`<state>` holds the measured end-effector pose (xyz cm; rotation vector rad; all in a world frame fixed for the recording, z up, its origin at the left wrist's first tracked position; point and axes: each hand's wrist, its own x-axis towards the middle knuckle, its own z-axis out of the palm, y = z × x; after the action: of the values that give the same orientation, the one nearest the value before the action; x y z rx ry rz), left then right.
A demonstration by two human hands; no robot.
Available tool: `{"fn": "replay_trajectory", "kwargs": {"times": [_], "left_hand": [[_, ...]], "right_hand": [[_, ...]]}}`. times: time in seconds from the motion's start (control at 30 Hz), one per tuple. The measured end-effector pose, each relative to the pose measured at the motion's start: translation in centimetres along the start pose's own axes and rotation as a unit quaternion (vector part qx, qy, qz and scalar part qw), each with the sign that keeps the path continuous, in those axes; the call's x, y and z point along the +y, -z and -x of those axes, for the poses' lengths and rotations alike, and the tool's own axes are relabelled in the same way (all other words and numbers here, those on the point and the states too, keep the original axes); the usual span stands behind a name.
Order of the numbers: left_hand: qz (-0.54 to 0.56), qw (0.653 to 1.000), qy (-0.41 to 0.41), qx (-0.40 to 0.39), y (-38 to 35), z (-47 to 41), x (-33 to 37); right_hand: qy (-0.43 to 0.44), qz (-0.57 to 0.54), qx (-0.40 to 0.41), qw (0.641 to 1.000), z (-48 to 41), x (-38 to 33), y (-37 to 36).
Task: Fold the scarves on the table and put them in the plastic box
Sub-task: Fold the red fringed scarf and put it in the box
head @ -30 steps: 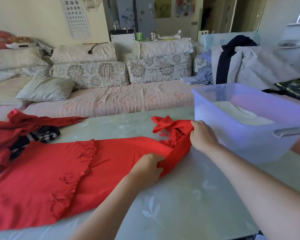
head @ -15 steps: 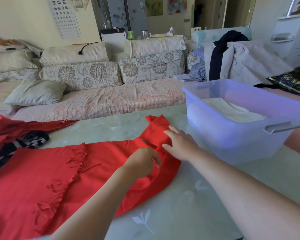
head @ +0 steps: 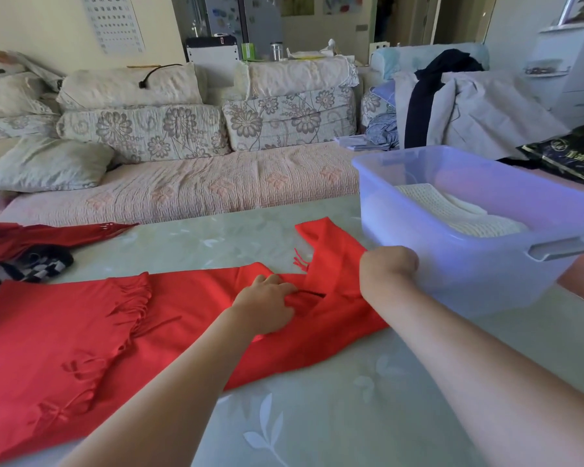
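Cloth this thin and soft will be light and limp. It should drape and slide on the smooth table [head: 351, 406] rather than hold a crease by itself, so a judgement is that each fold needs pinning flat. The best hold is likely at the corners and along a folded edge, not in the loose fringe [head: 132, 298], which would slip through the fingers.

The left hand [head: 267, 306] has its fingers curled into the red scarf [head: 81, 332] and bunches a small ridge of cloth. A dark slit of fold shows just right of its fingertips. The right hand [head: 386, 269] rests on the same scarf a little beyond and to the right of that grip. Its fingers are tucked away from the camera, so whether it pinches the cloth cannot be told.

The scarf is plain bright red with a tasselled end. From the left hand's grip the long flat part runs leftward and toward the person. A narrower end turns away past the right hand, with a few tassels beside it.

The plastic box [head: 452, 274] stands just right of the right hand, and a white knitted piece [head: 452, 214] already lies in it. Well to the left of both hands lie a dark red scarf [head: 48, 230] and a black-and-white one [head: 38, 264], both unfolded.
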<state>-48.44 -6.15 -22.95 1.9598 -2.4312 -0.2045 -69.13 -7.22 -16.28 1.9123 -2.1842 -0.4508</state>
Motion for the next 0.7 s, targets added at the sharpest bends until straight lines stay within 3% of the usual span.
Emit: {"fn": "replay_trajectory", "kwargs": {"times": [0.07,0.13,0.2,0.27,0.43,0.6,0.7], "left_hand": [[0.025,1.0,0.008,-0.006,0.2,-0.7,0.0],[0.06,0.998,0.013,0.005,0.4,-1.6,0.1],[0.075,0.996,0.011,0.037,0.4,-2.5,0.4],[0.078,0.994,-0.002,0.075,0.4,-3.2,0.8],[0.052,0.997,-0.022,0.046,0.3,-5.2,2.4],[-0.016,0.993,0.016,0.12,1.4,-7.0,3.7],[0.138,0.966,0.09,0.2,2.7,-8.7,3.6]], "right_hand": [[0.012,0.045,-0.071,0.996,0.6,0.3,-0.2],[0.071,0.034,-0.012,0.997,0.9,0.1,-0.5],[0.176,-0.113,0.12,0.971,1.0,-0.5,-0.8],[0.233,-0.249,0.15,0.928,0.9,-1.3,-1.4],[0.2,-0.183,0.051,0.961,-0.7,-1.3,-3.6],[0.096,-0.243,0.143,0.954,-1.6,0.9,-2.8],[0.017,-0.212,0.191,0.958,-1.8,1.9,-2.5]]}}
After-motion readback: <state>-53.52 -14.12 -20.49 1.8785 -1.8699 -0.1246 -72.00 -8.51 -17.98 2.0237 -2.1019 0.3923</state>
